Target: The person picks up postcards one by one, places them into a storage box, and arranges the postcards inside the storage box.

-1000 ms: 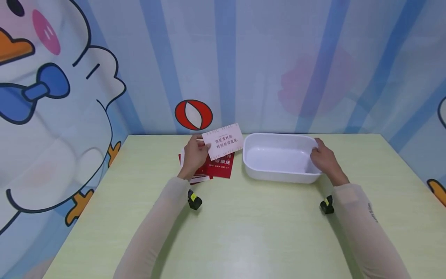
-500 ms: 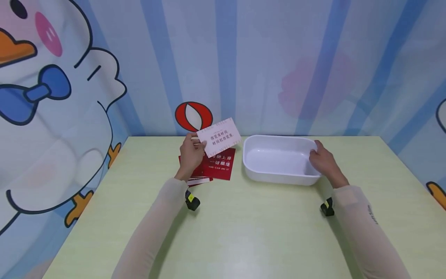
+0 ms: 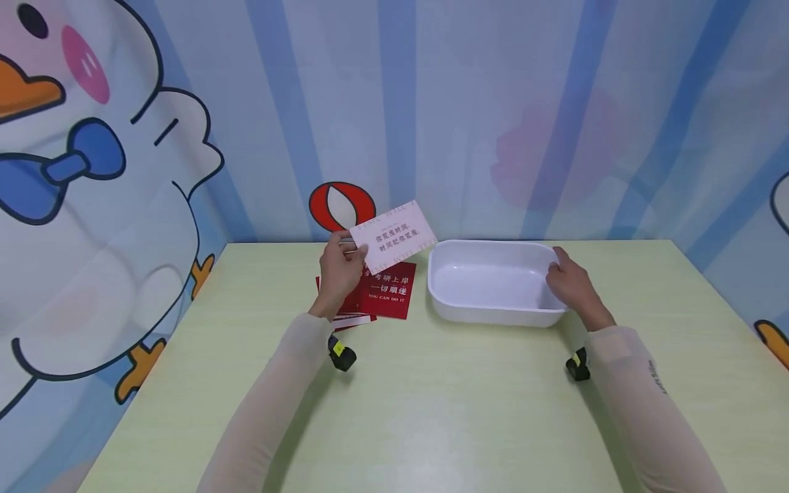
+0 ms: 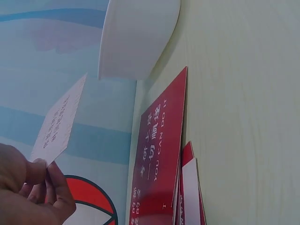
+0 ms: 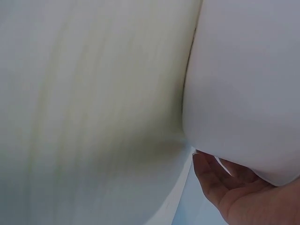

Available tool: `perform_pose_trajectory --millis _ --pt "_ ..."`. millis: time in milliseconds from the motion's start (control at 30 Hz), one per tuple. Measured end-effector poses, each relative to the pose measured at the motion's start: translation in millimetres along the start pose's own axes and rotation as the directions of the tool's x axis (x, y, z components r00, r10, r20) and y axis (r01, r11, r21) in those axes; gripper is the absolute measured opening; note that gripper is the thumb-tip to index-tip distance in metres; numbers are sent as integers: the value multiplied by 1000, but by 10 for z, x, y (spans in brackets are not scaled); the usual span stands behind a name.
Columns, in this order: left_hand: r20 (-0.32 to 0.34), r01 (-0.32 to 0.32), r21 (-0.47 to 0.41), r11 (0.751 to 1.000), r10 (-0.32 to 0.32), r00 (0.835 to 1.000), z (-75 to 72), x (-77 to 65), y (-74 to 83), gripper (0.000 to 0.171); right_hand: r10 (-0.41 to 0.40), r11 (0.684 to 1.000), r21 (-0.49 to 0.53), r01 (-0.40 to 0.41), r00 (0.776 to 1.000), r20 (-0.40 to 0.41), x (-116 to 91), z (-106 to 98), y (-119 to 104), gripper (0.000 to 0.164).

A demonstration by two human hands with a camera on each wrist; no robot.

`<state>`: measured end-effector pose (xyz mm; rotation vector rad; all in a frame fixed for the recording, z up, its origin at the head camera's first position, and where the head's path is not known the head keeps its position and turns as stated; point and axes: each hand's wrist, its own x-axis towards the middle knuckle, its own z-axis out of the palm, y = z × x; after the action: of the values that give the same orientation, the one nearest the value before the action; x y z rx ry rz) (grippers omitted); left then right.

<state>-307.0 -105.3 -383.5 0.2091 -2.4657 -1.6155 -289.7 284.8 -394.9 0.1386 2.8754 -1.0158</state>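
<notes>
My left hand (image 3: pixel 340 272) pinches a pale pink card (image 3: pixel 392 237) with printed lettering by its left end, thumb in front. The card is tilted and held up above a small pile of red cards (image 3: pixel 388 291). In the left wrist view, that card (image 4: pixel 58 122) stands well apart from the red pile (image 4: pixel 161 140), where a white-faced card (image 4: pixel 191 194) also shows. To the right is a white plastic basin (image 3: pixel 493 316) with nothing in it. My right hand (image 3: pixel 574 284) grips the basin's right end, thumb over the rim; in the right wrist view its fingers (image 5: pixel 211 180) lie against the outside wall.
A pale wood-grain table (image 3: pixel 456 411) carries everything. At its back edge hangs a blue striped cloth backdrop (image 3: pixel 456 123) with cartoon figures. Black wrist cameras (image 3: pixel 342 354) sit under both sleeves.
The pink card has been raised off the red pile, uncovering more of the top red card. My left hand has shifted slightly left and up. The right hand and basin stay put.
</notes>
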Motion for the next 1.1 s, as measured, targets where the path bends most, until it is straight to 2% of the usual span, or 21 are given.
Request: perform_pose_trajectory --millis 333,600,1100 --pt "42 6 -31 1000 -5 999 14 -17 15 52 33 999 10 -33 999 5 18 5 6 61" --pt "69 33 10 999 -33 997 83 -82 30 54 31 999 20 -32 999 17 5 26 15 62" --pt "161 3 1 1000 -3 987 175 -132 81 54 24 1000 11 -24 999 22 30 43 -20 61"
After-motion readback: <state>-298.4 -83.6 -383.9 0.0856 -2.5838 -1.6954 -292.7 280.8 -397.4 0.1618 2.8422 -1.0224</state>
